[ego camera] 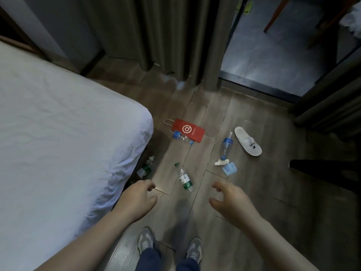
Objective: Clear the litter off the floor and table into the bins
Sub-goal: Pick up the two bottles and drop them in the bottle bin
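Litter lies scattered on the wooden floor ahead of me. A red paper bag [190, 130] lies flat, with a blue-label bottle [182, 137] beside it. A green-label bottle [185, 178] lies between my hands, farther out. Another green-label bottle [145, 168] sits at the bed's edge. To the right are a clear blue-label bottle [226, 146], a crumpled white tissue [221, 162] and a blue face mask [230, 168]. My left hand [137, 200] and my right hand [229, 200] hover above the floor, fingers loosely curled, holding nothing.
A bed with a white sheet [64, 137] fills the left side. A white slipper [247, 140] lies at the right. Grey curtains [175, 40] hang at the back beside a glass door. A dark piece of furniture [322, 171] stands at right. My feet [170, 247] stand below.
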{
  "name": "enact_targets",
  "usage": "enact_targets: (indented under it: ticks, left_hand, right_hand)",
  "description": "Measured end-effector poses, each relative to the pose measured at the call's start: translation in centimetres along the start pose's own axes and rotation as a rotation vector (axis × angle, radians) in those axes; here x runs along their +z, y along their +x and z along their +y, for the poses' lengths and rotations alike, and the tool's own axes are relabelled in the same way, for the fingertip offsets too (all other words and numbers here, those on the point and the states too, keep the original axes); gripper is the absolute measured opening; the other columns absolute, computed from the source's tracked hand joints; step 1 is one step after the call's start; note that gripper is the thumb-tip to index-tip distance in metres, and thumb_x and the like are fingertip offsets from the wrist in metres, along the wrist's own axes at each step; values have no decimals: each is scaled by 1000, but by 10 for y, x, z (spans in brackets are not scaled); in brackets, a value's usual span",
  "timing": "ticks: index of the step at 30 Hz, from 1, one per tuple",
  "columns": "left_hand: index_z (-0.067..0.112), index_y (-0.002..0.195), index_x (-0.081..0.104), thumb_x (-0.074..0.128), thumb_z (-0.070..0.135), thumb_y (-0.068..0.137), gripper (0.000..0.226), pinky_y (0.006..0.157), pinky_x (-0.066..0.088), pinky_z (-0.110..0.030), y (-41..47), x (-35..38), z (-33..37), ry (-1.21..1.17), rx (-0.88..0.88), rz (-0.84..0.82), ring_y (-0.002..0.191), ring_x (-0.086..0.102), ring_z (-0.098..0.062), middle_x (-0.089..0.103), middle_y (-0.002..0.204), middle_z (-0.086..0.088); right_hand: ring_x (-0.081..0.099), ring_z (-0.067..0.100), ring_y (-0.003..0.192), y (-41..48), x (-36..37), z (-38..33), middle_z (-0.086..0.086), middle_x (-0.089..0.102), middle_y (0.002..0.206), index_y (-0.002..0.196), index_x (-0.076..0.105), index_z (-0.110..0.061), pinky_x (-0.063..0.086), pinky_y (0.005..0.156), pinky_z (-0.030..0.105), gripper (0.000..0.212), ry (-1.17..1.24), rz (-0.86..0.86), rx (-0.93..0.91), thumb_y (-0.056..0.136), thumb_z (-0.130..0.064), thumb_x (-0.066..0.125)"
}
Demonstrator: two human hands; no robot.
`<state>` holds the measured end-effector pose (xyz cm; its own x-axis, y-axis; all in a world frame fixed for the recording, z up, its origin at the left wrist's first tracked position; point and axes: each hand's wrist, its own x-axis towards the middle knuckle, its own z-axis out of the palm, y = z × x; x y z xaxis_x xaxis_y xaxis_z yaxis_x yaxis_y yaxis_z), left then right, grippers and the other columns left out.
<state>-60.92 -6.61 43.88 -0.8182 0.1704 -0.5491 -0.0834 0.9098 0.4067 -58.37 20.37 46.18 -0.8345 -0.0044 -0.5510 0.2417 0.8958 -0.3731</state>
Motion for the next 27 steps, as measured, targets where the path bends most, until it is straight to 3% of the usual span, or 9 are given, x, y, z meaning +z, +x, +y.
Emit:
enact_targets:
  ticks: [5,15,21,27]
  left_hand:
    - [20,123,58,59,30,86,38,80,41,-19,70,44,-45,-3,-4,22,103,59,-12,61,117,1]
    - [18,126,55,61,33,86,43,86,48,-28,230,184,-159,-11,-42,53,104,58,-15,60,118,-1]
    - [16,124,56,62,34,86,42,85,49,-30,326,272,-226,-24,-39,69,105,58,-18,62,116,-3]
    - [13,120,59,66,30,85,39,78,40,-22,387,302,-256,-142,-96,213,103,59,-18,64,113,-5]
  right_hand:
    - [55,13,113,68,66,18,-4,59,124,131,52,-25,38,80,21,47,27,24,10,87,-39,62]
    - [54,20,114,246,235,75,2,58,125,128,53,-20,46,89,33,48,58,11,64,85,-37,65]
    - [53,21,109,343,343,117,5,51,126,124,54,-14,40,80,26,46,70,15,58,85,-35,65]
    - [52,25,116,397,395,134,10,51,130,129,50,-11,45,92,32,50,40,57,79,85,-30,66]
